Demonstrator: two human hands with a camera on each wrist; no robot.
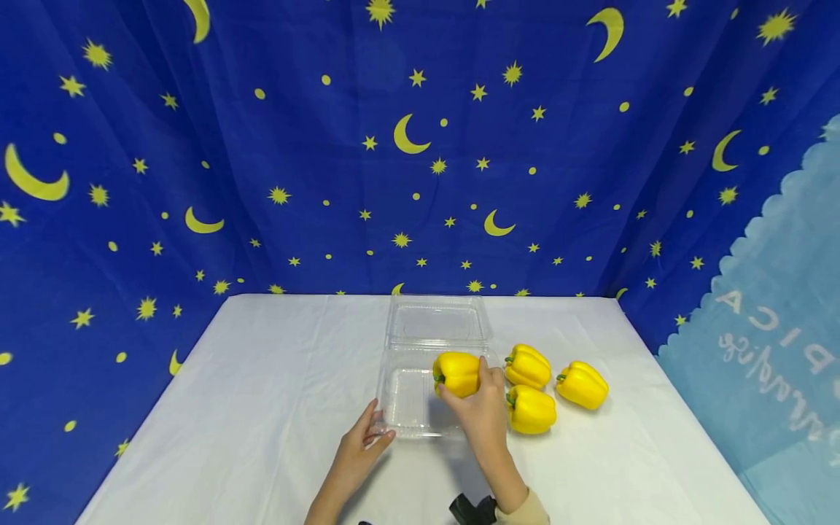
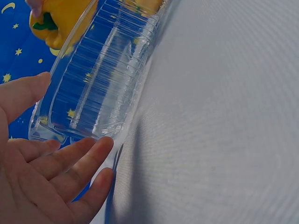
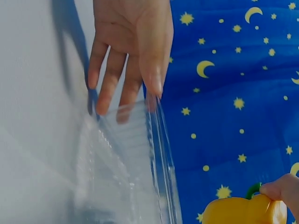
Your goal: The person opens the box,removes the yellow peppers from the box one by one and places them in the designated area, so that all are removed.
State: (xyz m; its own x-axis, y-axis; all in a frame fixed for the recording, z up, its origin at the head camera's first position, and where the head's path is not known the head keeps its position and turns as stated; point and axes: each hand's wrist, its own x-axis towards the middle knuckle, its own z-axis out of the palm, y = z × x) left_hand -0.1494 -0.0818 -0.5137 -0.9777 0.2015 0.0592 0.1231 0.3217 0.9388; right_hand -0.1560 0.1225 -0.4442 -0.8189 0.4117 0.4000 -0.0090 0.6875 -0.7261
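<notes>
A clear plastic clamshell container (image 1: 410, 397) lies on the table with its lid (image 1: 436, 321) folded back. At its near left corner is my left hand (image 1: 357, 452), fingers loosely straight, touching the wall; the left wrist view shows that hand (image 2: 51, 182) with its thumb by the rim. My right hand (image 1: 485, 412) grips a yellow bell pepper (image 1: 456, 373) above the container's base, thumb and fingers on either side. The right wrist view shows part of this bell pepper (image 3: 245, 211), its green stem by the thumb. Most of the right hand lies outside that view.
Several more yellow bell peppers stand to the right of the container: one at the back (image 1: 528, 366), one in front (image 1: 531, 410) and one farther right (image 1: 582, 385). A white cloth (image 1: 262, 408) covers the table. Behind it hangs a blue curtain (image 1: 341, 160) with moons and stars.
</notes>
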